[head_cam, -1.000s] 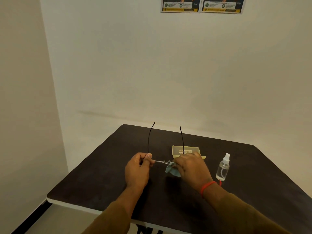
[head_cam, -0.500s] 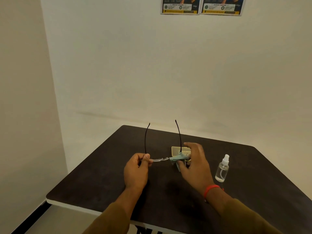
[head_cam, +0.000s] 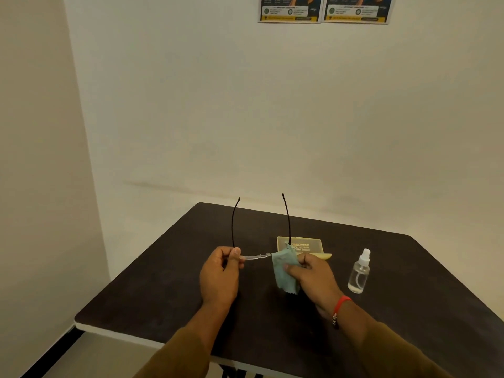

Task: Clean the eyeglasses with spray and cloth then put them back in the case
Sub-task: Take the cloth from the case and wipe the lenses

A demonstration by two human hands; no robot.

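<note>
I hold the eyeglasses (head_cam: 253, 257) above the dark table (head_cam: 141, 290), clear front toward me, both thin black temples pointing up and away. My left hand (head_cam: 220, 274) pinches the frame's left end. My right hand (head_cam: 309, 271) presses a pale blue-green cloth (head_cam: 283, 271) around the right lens, which the cloth hides; the cloth's loose corner hangs down. The open yellow case (head_cam: 302, 245) lies on the table just behind my right hand. A small clear spray bottle (head_cam: 359, 272) with a white nozzle stands upright to the right of my right hand.
White walls enclose the table at the back and left. Two posters (head_cam: 326, 9) hang high on the back wall. The table's near edge is white-rimmed, with floor visible beyond its left corner.
My right hand has closed back onto the cloth over the right lens, after opening its fingers half a second ago. The cloth now hangs lower. The glasses have shifted slightly left.
</note>
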